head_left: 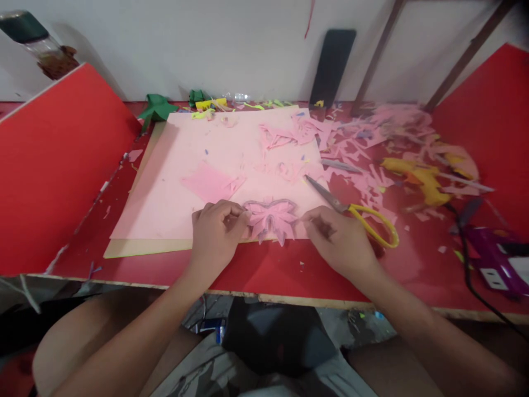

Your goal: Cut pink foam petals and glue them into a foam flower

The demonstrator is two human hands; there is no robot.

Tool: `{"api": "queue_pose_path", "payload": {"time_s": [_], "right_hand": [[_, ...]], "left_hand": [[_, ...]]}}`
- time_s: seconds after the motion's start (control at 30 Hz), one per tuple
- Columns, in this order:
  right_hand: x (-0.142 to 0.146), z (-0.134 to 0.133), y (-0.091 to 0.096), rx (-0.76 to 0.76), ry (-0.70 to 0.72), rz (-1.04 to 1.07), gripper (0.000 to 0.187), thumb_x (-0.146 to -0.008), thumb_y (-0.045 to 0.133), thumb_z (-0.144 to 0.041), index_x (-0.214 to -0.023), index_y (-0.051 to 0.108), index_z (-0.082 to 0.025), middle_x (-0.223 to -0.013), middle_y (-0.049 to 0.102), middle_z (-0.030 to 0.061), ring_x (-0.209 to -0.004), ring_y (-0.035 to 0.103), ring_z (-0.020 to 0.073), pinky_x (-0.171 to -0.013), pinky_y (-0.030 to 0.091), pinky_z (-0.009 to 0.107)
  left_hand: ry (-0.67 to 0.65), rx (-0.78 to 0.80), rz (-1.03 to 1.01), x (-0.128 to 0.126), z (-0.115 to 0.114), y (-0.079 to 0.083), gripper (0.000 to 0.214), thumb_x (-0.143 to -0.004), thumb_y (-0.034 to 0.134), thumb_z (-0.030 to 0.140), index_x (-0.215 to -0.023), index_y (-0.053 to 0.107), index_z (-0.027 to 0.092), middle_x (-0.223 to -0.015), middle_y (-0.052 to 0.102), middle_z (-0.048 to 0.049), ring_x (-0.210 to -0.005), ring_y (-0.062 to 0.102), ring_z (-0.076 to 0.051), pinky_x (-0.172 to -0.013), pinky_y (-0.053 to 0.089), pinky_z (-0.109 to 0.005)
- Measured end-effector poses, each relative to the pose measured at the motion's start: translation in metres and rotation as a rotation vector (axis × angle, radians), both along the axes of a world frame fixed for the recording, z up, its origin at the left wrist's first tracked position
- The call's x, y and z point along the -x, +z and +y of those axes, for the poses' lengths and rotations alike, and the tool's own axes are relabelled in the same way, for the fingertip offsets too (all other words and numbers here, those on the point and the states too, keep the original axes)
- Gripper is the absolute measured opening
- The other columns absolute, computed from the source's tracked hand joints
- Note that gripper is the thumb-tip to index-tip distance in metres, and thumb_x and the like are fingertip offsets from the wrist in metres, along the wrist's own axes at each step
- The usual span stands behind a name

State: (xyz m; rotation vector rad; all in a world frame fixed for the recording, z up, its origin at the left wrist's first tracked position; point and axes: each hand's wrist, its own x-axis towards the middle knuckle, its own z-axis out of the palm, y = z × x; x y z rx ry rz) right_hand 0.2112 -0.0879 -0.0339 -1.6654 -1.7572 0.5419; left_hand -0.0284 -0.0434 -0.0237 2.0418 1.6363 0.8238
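A pink paper flower with pointed petals lies at the near edge of a large pink sheet on the red table. My left hand pinches its left side with curled fingers. My right hand pinches its right side, fingertips pressed together at the petals. A folded pink paper piece lies on the sheet just beyond my left hand. Yellow-handled scissors rest shut on the table directly behind my right hand.
Pink paper scraps cover the table's right side, with a yellow glue gun and a purple power strip further right. Red panels stand on both sides. Green paper and a dark phone sit against the back wall.
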Motion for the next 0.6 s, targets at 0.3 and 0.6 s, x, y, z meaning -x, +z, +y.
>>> {"api": "queue_pose_path", "payload": {"time_s": [0.3, 0.6], "right_hand": [[0.0020, 0.0015, 0.0018, -0.002, 0.004, -0.038, 0.012, -0.089, 0.059, -0.026, -0.091, 0.070, -0.022, -0.067, 0.068, -0.0015, -0.056, 0.062, 0.0127, -0.054, 0.040, 0.023], [0.0014, 0.0014, 0.0021, -0.010, 0.013, -0.051, 0.012, -0.089, 0.058, -0.026, -0.091, 0.070, -0.022, -0.066, 0.068, -0.0018, -0.055, 0.061, 0.0123, -0.054, 0.039, 0.023]], "left_hand": [[0.006, -0.014, 0.017, -0.0022, 0.0022, -0.0033, 0.018, -0.093, 0.060, 0.032, -0.077, 0.065, 0.023, -0.092, 0.075, -0.0015, -0.089, 0.063, -0.024, -0.089, 0.041, -0.043], [-0.045, -0.075, 0.164, 0.0012, -0.0023, -0.0027, 0.017, -0.092, 0.061, 0.028, -0.076, 0.061, 0.024, -0.093, 0.075, -0.0007, -0.089, 0.061, -0.026, -0.083, 0.036, -0.045]]}}
